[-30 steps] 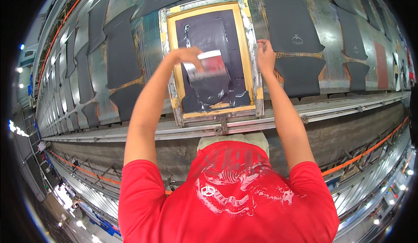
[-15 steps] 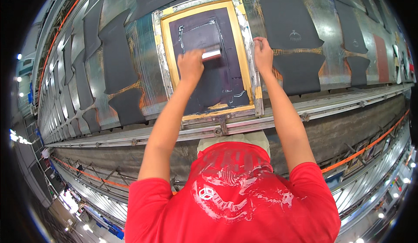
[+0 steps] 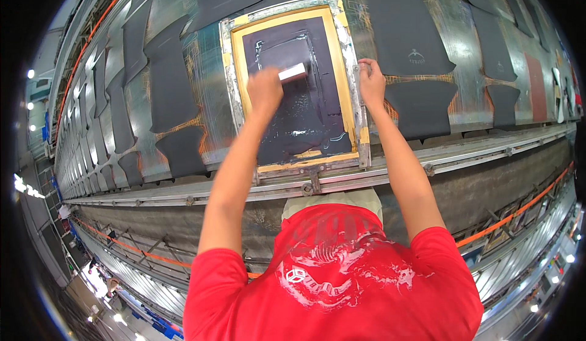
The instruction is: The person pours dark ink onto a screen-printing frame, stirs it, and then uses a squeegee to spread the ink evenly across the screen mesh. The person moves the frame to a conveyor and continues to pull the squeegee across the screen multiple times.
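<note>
A screen-printing frame with a pale, worn rim and yellow tape lies on the long table in front of me. Dark, wet ink covers its mesh and shines in places. My left hand is closed round a squeegee with a light-coloured holder, which is on the inked mesh near the upper middle. Its blade edge is partly hidden. At the frame's right side, my right hand grips the rim with curled fingers.
Dark cut fabric panels lie along the table on both sides, some with a small light print. A metal rail runs along the table's near edge. Behind me are another long table and an orange rail.
The squeegee has shifted slightly left and away from me across the mesh. Glossy wet ink now shows below it. My right hand stays on the frame's rim.
</note>
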Tool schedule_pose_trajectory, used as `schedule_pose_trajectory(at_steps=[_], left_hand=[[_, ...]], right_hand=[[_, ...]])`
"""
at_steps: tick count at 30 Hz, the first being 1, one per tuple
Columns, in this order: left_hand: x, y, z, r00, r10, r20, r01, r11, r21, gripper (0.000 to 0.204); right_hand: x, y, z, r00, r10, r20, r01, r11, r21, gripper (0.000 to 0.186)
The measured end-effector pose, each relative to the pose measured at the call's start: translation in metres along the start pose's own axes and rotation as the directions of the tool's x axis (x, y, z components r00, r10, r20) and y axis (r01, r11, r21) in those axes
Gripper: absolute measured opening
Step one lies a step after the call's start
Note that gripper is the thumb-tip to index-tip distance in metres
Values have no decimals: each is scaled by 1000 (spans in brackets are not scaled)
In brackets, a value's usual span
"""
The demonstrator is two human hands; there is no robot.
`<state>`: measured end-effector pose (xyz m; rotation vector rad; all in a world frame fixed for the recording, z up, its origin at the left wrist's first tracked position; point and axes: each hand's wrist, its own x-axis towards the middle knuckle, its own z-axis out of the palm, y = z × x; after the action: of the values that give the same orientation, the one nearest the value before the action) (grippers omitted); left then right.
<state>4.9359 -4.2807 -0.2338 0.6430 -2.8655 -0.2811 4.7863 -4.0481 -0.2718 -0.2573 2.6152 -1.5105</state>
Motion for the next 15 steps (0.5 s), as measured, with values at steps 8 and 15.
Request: schedule_pose_trajectory(at_steps=[8,15], left_hand=[[134,-30,9,985,42,166,-63,990,128,21],[90,-15,9,989,121,89,-131,984,118,24]], right_hand=[[-2,-5,-2,998,62,24,-62,998,-7,22],[0,5,6,992,-102,-75,101,995,-15,22]])
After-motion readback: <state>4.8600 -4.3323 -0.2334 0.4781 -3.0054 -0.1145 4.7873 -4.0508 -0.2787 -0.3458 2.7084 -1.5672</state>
